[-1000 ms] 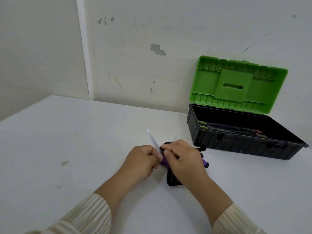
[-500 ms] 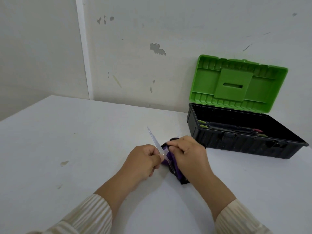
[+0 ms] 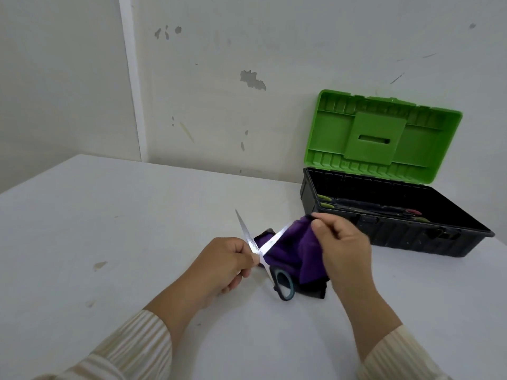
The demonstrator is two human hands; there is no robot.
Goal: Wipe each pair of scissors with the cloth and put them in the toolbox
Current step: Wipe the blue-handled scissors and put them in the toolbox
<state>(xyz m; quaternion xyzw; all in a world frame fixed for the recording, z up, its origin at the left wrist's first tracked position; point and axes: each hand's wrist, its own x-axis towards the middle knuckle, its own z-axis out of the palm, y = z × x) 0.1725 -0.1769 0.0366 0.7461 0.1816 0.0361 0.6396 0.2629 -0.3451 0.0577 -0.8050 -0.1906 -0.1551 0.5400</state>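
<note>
White table, scuffed wall, white corner strip

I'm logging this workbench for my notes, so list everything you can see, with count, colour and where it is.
steel scissors with dark handles: one, silver blades spread, mid-table.
purple fabric cloth: one, purple, against one blade.
black plastic toolbox: one, green lid raised, table's back right.
tools inside toolbox: count unclear, green and pink ends.
white table: one, under everything.
chipped wall: off-white, behind.
striped sleeves: two, cream, bottom corners.
left-hand grip: one, pinching the scissors' pivot.
right-hand grip: one, holding the cloth.
</note>
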